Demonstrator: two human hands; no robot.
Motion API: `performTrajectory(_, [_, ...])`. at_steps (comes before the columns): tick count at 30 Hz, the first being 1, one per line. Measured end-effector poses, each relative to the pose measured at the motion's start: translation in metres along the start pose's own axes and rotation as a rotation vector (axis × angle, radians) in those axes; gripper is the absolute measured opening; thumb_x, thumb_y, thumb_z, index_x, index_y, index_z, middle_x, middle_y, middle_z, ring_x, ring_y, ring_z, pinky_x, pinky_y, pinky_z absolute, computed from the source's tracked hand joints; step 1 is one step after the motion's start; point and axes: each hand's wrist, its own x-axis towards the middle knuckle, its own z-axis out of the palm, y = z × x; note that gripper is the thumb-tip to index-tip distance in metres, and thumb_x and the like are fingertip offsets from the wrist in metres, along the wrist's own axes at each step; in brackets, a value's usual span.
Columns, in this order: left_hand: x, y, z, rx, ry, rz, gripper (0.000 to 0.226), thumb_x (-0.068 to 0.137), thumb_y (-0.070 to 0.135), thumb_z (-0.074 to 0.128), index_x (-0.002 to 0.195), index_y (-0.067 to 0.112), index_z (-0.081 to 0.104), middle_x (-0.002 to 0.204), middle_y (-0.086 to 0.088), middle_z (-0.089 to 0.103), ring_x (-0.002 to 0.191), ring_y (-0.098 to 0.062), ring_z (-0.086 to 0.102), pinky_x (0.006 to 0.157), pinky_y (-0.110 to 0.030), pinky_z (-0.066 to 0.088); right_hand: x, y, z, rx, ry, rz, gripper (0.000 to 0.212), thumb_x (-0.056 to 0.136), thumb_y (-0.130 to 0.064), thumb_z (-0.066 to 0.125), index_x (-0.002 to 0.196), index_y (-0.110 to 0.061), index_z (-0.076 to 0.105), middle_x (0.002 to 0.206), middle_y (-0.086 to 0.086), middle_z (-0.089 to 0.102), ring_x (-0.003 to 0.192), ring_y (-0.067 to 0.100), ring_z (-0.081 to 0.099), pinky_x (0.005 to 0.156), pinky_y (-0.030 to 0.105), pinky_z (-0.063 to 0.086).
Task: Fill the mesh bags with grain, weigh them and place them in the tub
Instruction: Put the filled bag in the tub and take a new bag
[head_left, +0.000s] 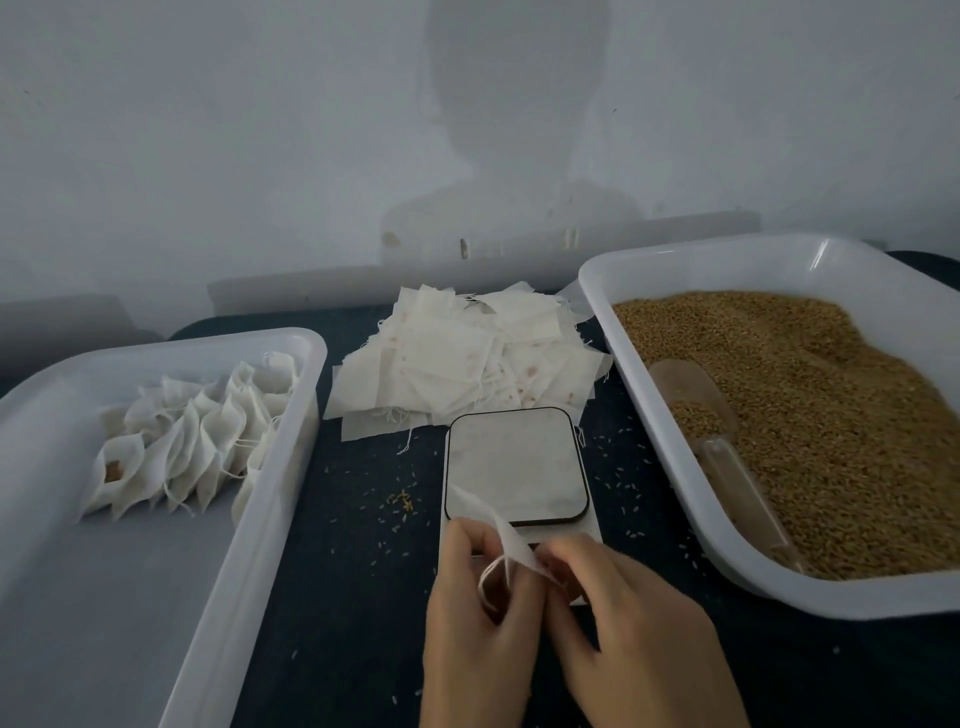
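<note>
- I had both hands over the near edge of the scale (517, 462): my left hand (475, 618) and my right hand (631, 623) pinched one empty mesh bag (511, 540) between their fingertips, its drawstring looped below.
- The pile of empty bags (462, 364) lay just behind the scale.
- Filled bags (192, 441) stood in the left tub (291, 467).
- The grain (810, 415) filled the right tub (675, 270), a clear scoop (722, 441) resting in it.
- Stray kernels dotted the dark table (343, 597).
</note>
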Motion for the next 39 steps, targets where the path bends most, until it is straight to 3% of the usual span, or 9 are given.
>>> performTrajectory(7, [0.002,0.011,-0.008,0.193,-0.103,0.014,0.030,0.081,0.011,0.068,0.063,0.015,0.044,0.051,0.001,0.042,0.048,-0.007,0.035,0.048,-0.019,0.030,0.006,-0.003,-0.013,0.013,0.139,-0.059,0.004,0.087,-0.026,0.048,0.083,-0.026,0.046,0.050,-0.013,0.041,0.040,-0.002,0.034,0.044,0.012,0.037])
performTrajectory(14, [0.007,0.017,-0.014,-0.184,-0.127,-0.156,0.023,0.089,-0.005,0.054,0.075,-0.011,0.036,0.056,-0.012,0.033,0.041,-0.014,0.027,0.037,-0.020,0.024,0.010,-0.005,-0.022,-0.070,0.000,-0.207,0.006,0.073,-0.017,0.073,0.075,-0.023,0.072,0.058,-0.011,0.056,0.044,0.003,0.047,0.045,0.008,0.034])
performTrajectory(19, [0.002,0.012,-0.012,0.098,-0.139,0.043,0.022,0.077,0.013,0.065,0.068,0.014,0.045,0.049,-0.003,0.039,0.046,-0.011,0.035,0.046,-0.022,0.030,0.010,0.001,-0.021,-0.135,-0.205,-0.058,0.039,0.032,-0.013,0.095,0.058,-0.025,0.067,0.056,-0.011,0.056,0.044,0.006,0.052,0.046,0.005,0.017])
performTrajectory(21, [-0.004,0.015,-0.012,0.273,-0.293,0.157,0.015,0.072,0.023,0.061,0.077,0.024,0.047,0.054,-0.005,0.047,0.047,-0.005,0.040,0.049,-0.018,0.032,0.011,-0.002,-0.021,-0.074,-0.251,0.019,0.036,0.044,-0.015,0.093,0.061,-0.026,0.063,0.062,-0.013,0.053,0.048,0.005,0.052,0.044,0.006,0.014])
performTrajectory(25, [0.005,0.020,-0.025,0.515,-0.387,0.444,0.054,0.066,0.028,0.070,0.109,0.047,0.043,0.094,0.021,0.051,0.087,0.001,0.052,0.073,-0.009,0.039,0.015,0.006,-0.025,0.077,-0.247,0.156,0.020,0.096,-0.036,0.048,0.110,-0.038,0.061,0.082,-0.021,0.048,0.083,-0.003,0.050,0.068,0.009,0.038])
performTrajectory(29, [0.019,0.017,-0.024,0.741,-0.441,0.554,0.110,0.063,0.047,0.073,0.141,0.051,-0.004,0.143,0.042,0.003,0.143,0.004,0.002,0.117,-0.040,0.013,0.023,0.003,-0.032,0.157,-0.333,0.198,0.031,0.087,-0.055,0.047,0.087,-0.035,0.070,0.072,-0.014,0.058,0.071,0.002,0.056,0.062,0.013,0.042])
performTrajectory(31, [0.020,0.016,-0.018,0.709,-0.447,0.521,0.102,0.063,0.053,0.067,0.139,0.051,-0.003,0.142,0.041,0.014,0.141,0.012,0.004,0.118,-0.048,0.000,0.022,-0.001,-0.030,0.105,-0.330,0.186,0.041,0.084,-0.064,0.041,0.070,-0.032,0.063,0.061,-0.010,0.051,0.061,0.005,0.053,0.054,0.014,0.037])
performTrajectory(34, [0.020,0.014,-0.010,0.544,-0.368,0.426,0.073,0.064,0.046,0.063,0.128,0.044,0.028,0.114,0.033,0.052,0.120,0.016,0.040,0.116,-0.055,0.018,0.022,-0.001,-0.025,0.094,-0.249,0.182,0.067,0.078,-0.078,0.025,0.075,-0.029,0.070,0.056,-0.010,0.045,0.054,0.004,0.047,0.049,0.013,0.028])
performTrajectory(39, [0.014,0.015,-0.005,0.397,-0.338,0.330,0.048,0.061,0.040,0.062,0.106,0.039,0.048,0.110,0.040,0.050,0.100,0.013,0.054,0.106,-0.049,0.037,0.021,-0.002,-0.027,0.112,-0.249,0.179,0.074,0.074,-0.084,0.018,0.092,-0.037,0.072,0.071,-0.010,0.054,0.066,0.004,0.051,0.059,0.016,0.040])
